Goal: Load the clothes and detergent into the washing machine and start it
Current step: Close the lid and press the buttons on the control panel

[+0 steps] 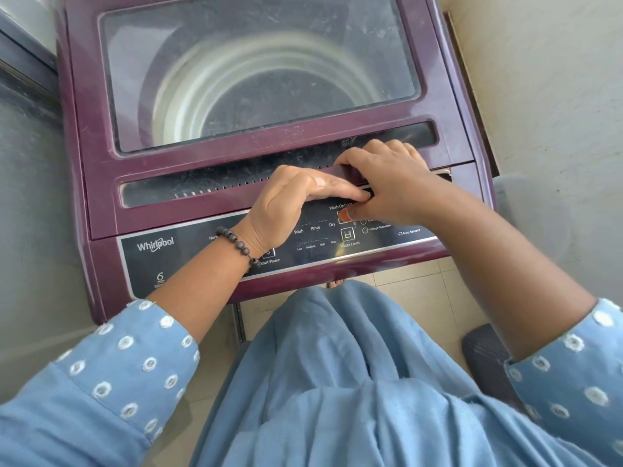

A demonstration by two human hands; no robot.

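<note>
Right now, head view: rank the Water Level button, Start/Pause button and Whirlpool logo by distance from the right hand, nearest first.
1. Water Level button: just below the right hand, on the control panel.
2. Start/Pause button: farther left, partly hidden behind the left wrist.
3. Whirlpool logo: at the panel's far left end.
</note>
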